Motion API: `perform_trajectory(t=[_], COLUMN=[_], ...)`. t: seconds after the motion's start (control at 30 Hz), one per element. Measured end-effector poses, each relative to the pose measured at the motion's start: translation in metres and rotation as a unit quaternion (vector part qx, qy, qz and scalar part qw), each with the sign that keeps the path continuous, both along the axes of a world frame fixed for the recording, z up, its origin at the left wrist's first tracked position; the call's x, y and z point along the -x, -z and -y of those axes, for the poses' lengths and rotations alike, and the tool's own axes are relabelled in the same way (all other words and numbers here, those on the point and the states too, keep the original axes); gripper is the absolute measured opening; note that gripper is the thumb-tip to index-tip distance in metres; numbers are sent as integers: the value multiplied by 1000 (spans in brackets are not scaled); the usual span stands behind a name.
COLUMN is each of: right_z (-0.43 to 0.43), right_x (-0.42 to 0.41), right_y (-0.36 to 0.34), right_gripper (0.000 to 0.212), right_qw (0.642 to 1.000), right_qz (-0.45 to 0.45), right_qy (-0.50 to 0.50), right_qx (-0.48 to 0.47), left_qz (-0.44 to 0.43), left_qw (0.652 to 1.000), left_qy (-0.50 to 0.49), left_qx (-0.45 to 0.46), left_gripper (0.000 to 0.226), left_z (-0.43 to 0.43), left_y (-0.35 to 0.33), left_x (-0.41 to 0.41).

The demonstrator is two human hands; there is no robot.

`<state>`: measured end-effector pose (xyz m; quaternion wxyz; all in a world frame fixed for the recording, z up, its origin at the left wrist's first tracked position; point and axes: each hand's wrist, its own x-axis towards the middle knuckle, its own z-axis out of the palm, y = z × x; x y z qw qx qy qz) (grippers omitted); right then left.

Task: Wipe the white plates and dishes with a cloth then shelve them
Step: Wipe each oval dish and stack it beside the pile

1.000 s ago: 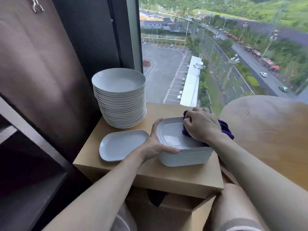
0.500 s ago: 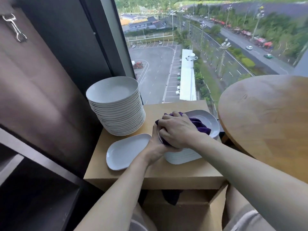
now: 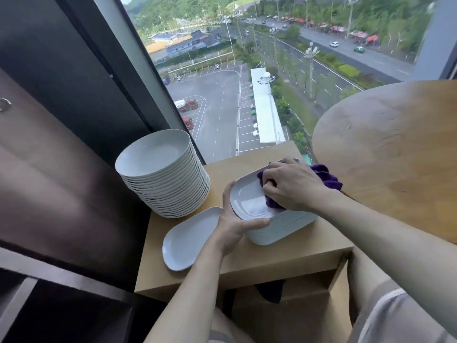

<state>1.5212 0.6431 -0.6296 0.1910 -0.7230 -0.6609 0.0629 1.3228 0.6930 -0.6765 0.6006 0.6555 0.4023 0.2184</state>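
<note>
Right hand (image 3: 294, 186) clenches cloth (image 3: 326, 175) on top dish (image 3: 247, 199) of stack (image 3: 279, 231) on box (image 3: 284, 258); left hand (image 3: 235, 224) grips near rim; wipe corner to corner, steady pressure, brace stack against sliding

A tall, even stack of round white plates (image 3: 160, 174) stands far left on the bench (image 3: 237, 169). Just in front of it, a single oblong white dish (image 3: 190, 240) lies flat. To the right sits a stack of oblong dishes (image 3: 284, 230). The left hand (image 3: 235, 224) grips the left rim of the top dish (image 3: 247, 203). A bunched purple cloth (image 3: 326, 175) presses into it under the right hand (image 3: 291, 186).
</note>
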Motion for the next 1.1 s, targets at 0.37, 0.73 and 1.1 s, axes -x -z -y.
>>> perform_trajectory(t=[0.37,0.73,1.1], right_z=[-32,-37,-13], right_x=[-11,52,29], right_y=[-12,-6,-4], right_gripper=[34,36,24], right_qw=[991,993,980], right_qz=[122,111,100], right_qy=[44,-33,-172], right_qx=[30,6,12], left_qz=[8,8,28], left_qw=[1000,1000,999], left_qy=[-10,-6,-11], left_qx=[18,-8,13], left_gripper=[131,122,127], left_z=[-5,-2,-1], left_y=[6,-1,2], left_x=[1,0,-5])
